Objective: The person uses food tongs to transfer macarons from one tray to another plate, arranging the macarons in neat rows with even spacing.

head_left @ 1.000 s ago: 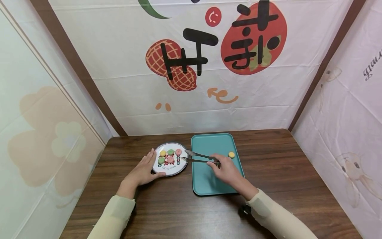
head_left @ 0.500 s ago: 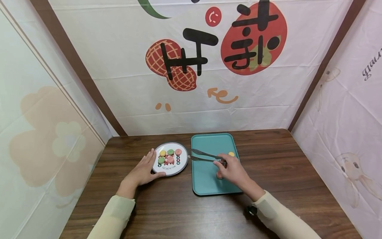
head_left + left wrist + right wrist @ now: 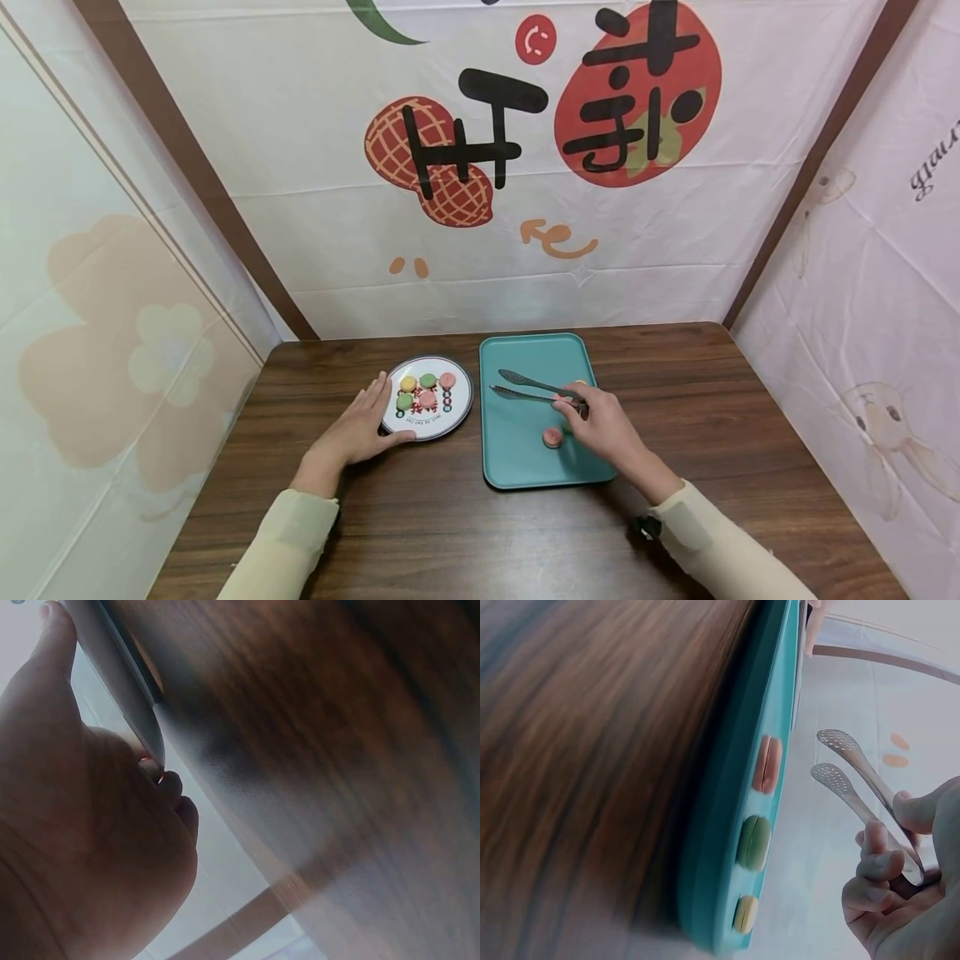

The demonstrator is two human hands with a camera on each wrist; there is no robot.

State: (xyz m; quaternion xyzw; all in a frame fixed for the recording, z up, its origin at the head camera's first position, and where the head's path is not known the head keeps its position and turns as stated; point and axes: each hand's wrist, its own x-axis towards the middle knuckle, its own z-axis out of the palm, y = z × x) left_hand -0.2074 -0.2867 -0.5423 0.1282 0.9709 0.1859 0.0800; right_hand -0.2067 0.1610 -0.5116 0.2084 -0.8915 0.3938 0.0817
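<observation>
My left hand [image 3: 356, 425] lies against the left side of a round white plate [image 3: 450, 425], fingers and thumb spread along its rim. On the plate sit several macarons: a yellow one [image 3: 408, 384], greens and pinks. My right hand [image 3: 606, 427] holds metal tongs [image 3: 534, 385] over the teal tray [image 3: 517, 462]; their perforated tips [image 3: 832, 778] stand apart with nothing between them. Below lie a pink macaron [image 3: 552, 437], a green macaron [image 3: 754, 844] and a yellow macaron [image 3: 745, 913] in a row; in the head view the hand partly hides the green and yellow ones.
Plate and tray stand side by side on a dark wooden table [image 3: 450, 533]. A printed white cloth [image 3: 450, 300] hangs behind the table's back edge, with more cloth at both sides.
The right hand has drawn the tongs rightward from the plate's edge to over the tray, uncovering the pink macaron and part of the green one. The left hand has stayed at the plate.
</observation>
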